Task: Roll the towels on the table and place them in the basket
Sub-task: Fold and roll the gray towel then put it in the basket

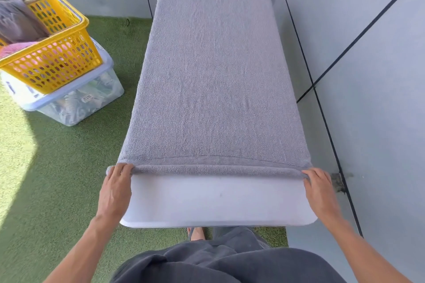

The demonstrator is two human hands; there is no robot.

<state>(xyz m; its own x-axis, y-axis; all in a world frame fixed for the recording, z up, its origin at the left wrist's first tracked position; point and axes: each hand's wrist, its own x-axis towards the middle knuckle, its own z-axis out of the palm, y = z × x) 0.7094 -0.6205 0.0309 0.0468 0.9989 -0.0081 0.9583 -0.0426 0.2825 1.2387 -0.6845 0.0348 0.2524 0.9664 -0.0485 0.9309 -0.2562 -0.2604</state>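
The grey towel [213, 76] lies flat along the white worktop [218, 200], its long axis running straight away from me toward the far end, covering nearly all of it but the bare strip nearest my body. Its near edge is turned over into a first thin fold, lying across the worktop from side to side. My left hand [115, 188] grips that fold at the towel's left corner, fingers [123, 169] curled over the top of it; my right hand [318, 188] grips the right corner the same way. Both hands sit at matching spots on the fold, neither nearer than the other, so the roll should start square.

All the unrolled towel lies beyond my fingers, away from me, so I judge the coming move is a push forward along that long axis, both hands together to keep the roll even.

The yellow basket [57, 62] stands off the towel's left side, on a clear bin [76, 103], already holding cloth.
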